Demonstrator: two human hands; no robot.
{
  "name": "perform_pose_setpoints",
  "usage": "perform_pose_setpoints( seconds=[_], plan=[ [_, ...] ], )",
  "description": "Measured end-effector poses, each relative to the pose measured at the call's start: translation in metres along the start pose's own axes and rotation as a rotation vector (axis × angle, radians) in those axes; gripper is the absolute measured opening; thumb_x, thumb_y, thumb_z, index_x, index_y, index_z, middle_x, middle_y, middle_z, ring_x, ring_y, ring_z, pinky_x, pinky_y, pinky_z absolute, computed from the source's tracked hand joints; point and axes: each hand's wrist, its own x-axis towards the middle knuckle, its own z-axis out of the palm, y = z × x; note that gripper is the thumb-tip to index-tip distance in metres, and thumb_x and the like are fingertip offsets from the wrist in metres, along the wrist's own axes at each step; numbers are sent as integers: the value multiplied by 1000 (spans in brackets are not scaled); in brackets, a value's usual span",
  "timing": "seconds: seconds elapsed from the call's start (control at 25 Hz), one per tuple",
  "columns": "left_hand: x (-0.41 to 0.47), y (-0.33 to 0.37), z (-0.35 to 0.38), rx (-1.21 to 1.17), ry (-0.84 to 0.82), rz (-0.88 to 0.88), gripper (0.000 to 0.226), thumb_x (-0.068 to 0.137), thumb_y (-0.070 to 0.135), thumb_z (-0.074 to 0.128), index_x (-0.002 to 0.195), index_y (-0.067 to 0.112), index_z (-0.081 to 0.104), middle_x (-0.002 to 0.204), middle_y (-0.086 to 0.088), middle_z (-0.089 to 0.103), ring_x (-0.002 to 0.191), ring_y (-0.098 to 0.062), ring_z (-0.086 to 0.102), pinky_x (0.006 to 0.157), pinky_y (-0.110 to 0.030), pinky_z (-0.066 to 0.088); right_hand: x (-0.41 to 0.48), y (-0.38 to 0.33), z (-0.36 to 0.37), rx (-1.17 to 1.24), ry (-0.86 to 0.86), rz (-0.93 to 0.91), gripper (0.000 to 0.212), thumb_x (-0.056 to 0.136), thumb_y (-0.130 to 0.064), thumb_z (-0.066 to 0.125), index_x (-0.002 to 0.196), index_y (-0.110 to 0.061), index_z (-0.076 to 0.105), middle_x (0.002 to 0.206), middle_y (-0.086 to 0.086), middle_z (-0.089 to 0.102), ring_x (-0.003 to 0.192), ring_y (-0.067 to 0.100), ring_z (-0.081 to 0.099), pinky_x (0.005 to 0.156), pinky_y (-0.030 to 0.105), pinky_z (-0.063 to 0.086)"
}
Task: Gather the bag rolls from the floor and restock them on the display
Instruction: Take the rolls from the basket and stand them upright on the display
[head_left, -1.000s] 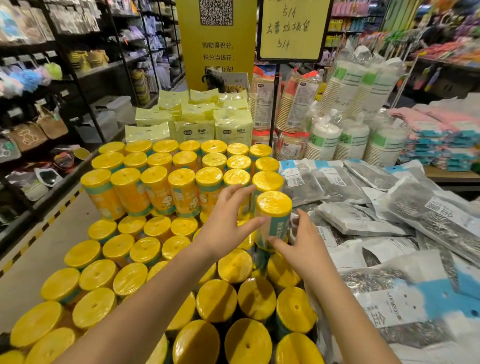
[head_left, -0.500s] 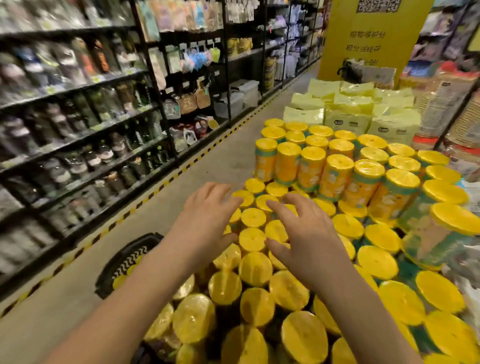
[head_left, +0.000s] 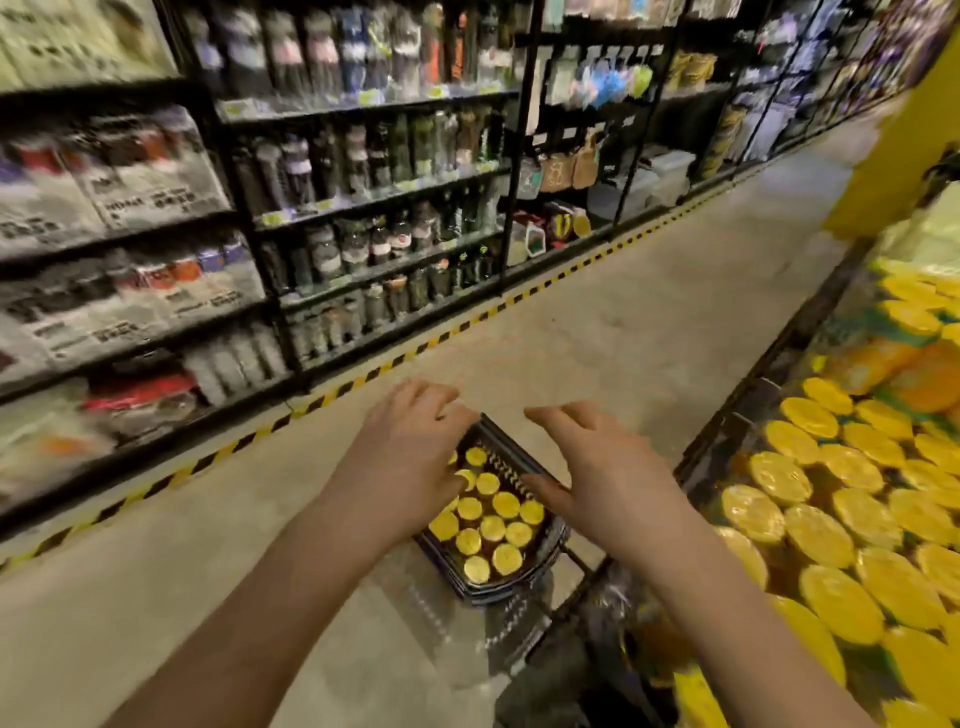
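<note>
We hold our left hand (head_left: 410, 457) and right hand (head_left: 605, 480), fingers spread and empty, above a dark basket (head_left: 553, 540) of yellow-capped bag rolls (head_left: 491, 527) on the floor (head_left: 623, 332).

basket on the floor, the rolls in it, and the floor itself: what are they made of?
Basket: dark, probably moulded plastic; the rim shows a slight sheen, though blur hides detail.
Rolls: yellow, seemingly glossy plastic film; their ends glint.
Floor: looks like smooth concrete, matte beige, no visible seams.

rolls (head_left: 488, 525) in basket (head_left: 540, 571) — display (head_left: 841, 493) right
</note>
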Motion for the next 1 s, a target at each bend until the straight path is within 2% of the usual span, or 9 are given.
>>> perform_pose_setpoints(
  seconds=[0.2, 0.44, 0.68, 1.0],
  plan=[
    [-13, -89, 21, -29, -103, -4, 68, 90, 48, 65, 150, 32, 38, 156, 3, 33, 144, -21, 24, 114, -36, 30, 42, -67, 45, -17, -136, 46, 66, 93, -49, 60, 152, -34, 36, 145, -3, 45, 127, 23, 51, 94, 34, 47],
    [16, -137, 58, -106, -167, -21, 62, 89, 45, 66, 146, 33, 43, 153, 6, 36, 143, -18, 24, 110, -35, 32, 98, -68, 94, 42, -225, 71, 65, 93, -47, 62, 151, -32, 38, 145, -2, 47, 127, 23, 51, 96, 37, 48],
    [114, -160, 101, -96, -249, 1, 55, 89, 41, 65, 140, 30, 48, 148, 6, 40, 139, -19, 30, 108, -36, 37, 205, -18, 132, 20, -251, 57, 64, 90, -45, 65, 147, -27, 41, 140, 2, 50, 124, 27, 52, 95, 39, 47],
    [220, -187, 231, -118, -511, 51, 59, 90, 46, 64, 143, 30, 45, 151, 6, 36, 141, -20, 29, 110, -38, 38, 258, 82, 245, 122, -453, 259, 60, 91, -44, 65, 144, -27, 43, 136, 3, 51, 121, 28, 55, 93, 37, 48]
  ],
)
